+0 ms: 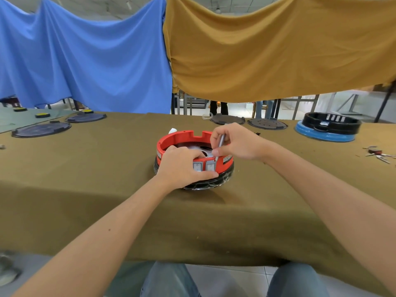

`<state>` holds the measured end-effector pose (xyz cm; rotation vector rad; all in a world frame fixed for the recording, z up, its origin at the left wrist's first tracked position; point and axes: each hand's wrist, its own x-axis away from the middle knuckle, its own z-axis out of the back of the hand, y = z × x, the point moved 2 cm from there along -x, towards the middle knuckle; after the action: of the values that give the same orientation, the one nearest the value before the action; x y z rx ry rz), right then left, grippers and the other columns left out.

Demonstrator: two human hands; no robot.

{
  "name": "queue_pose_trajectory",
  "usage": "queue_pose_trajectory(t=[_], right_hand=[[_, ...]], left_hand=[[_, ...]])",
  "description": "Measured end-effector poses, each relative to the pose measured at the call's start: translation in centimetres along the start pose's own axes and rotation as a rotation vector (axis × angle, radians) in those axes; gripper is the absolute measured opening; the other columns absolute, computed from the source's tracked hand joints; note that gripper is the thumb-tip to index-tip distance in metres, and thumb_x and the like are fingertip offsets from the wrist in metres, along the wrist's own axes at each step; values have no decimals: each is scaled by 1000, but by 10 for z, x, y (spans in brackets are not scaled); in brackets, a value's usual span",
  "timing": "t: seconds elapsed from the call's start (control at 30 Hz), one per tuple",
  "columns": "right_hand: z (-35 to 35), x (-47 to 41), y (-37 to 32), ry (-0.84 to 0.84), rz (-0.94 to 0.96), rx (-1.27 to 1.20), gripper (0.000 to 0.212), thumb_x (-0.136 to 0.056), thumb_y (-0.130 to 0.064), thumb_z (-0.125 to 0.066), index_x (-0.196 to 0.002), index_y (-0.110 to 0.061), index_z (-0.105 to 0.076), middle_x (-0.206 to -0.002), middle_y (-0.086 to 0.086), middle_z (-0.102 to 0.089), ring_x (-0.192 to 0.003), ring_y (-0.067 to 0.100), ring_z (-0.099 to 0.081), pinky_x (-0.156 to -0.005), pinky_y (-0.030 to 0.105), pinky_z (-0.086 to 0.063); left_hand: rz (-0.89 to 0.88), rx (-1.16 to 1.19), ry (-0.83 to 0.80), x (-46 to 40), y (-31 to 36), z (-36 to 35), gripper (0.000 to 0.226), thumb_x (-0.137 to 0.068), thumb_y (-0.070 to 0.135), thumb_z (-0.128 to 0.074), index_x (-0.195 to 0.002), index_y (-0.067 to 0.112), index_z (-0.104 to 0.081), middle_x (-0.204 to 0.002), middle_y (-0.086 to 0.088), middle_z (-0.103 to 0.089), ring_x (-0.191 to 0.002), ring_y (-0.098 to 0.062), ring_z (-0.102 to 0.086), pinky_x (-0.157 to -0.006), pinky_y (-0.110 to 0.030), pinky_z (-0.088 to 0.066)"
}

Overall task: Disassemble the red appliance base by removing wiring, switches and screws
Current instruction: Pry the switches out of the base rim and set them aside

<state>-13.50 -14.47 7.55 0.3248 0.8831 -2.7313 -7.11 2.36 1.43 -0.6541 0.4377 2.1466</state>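
While my left hand [182, 166] grips the round red plastic appliance base [194, 155] mid-table | right hand [233, 142] pinches a slim grey metal tool [220, 144] above its grey rocker switches [203, 166] | risk: tool slipping, cracking plastic.

You sat in a workshop hall: a cloth-covered table [85, 189] held rows of dismantled appliance bases [327, 127] and black lids [41, 129], cloth sheets [85, 61] partitioning stations.
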Motion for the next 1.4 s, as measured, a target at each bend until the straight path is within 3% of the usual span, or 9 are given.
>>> queue_pose_trajectory(t=[0.17,0.33,0.53,0.67,0.8,0.9,1.0,1.2,1.4], right_hand=[[3,-7,-3,-62,-20,41,18,-85,-10,-76,-80,-21,-62,-76,-5,-66,-67,9,-61,-69,25,-53],[-6,14,9,169,-19,65,14,-89,-27,-73,-88,-28,-59,-82,-6,-68,-76,10,-67,-73,32,-55],[-15,37,25,301,-100,44,14,-105,-29,-43,-92,-33,-40,-83,-4,-66,-75,6,-61,-60,28,-43],[-27,45,33,382,-159,31,10,-100,-25,-56,-94,-17,-56,-84,-4,-56,-72,5,-47,-65,25,-35],[-44,54,31,535,-219,-68,12,-92,-30,-68,-88,-19,-71,-91,-2,-54,-81,6,-48,-68,13,-32],[-56,58,24,513,-175,-100,12,-94,-27,-67,-84,-22,-72,-65,-10,-59,-55,3,-46,-52,15,-32],[-64,62,16,494,-114,-71,13,-95,-27,-66,-87,-20,-73,-62,-8,-61,-54,5,-46,-51,15,-32],[-76,66,9,503,-86,152,20,-99,-32,-58,-96,-18,-72,-58,-10,-57,-51,8,-48,-53,21,-31],[-66,67,-1,637,6,11,7,-95,-21,-66,-95,-15,-70,-56,-6,-59,-49,9,-48,-49,13,-32]], left_hand=[[11,-5,-42,-1,0,1,62,-71,85,-52,-97,31,-70,-72,13,-65,-68,-9,-59,-73,-32,-44],[-23,165,-145,0,-4,11,46,-91,66,-45,-99,27,-71,-61,13,-57,-59,-2,-54,-64,-30,-35],[71,165,-345,-7,-9,15,39,-97,59,-38,-118,35,-60,-94,21,-62,-86,-3,-58,-77,-31,-41],[206,165,-417,-19,-8,19,35,-98,54,-43,-118,30,-59,-107,9,-64,-99,-16,-59,-88,-40,-47],[191,258,-565,-30,-15,30,33,-102,40,-43,-121,19,-61,-117,6,-62,-104,-13,-57,-76,-25,-43],[145,228,-582,-32,-20,32,33,-101,41,-45,-113,18,-65,-113,2,-65,-101,-16,-61,-80,-27,-48],[172,234,-525,-29,-21,24,44,-100,45,-45,-108,7,-67,-106,-14,-68,-85,-22,-60,-79,-39,-50],[218,297,-505,-29,-23,22,51,-99,46,-48,-94,-2,-65,-68,-7,-45,-58,-18,-38,-42,-14,-29],[229,348,-494,-26,-26,22,35,-100,46,-47,-94,20,-70,-93,-11,-70,-77,-19,-58,-71,-37,-49]])
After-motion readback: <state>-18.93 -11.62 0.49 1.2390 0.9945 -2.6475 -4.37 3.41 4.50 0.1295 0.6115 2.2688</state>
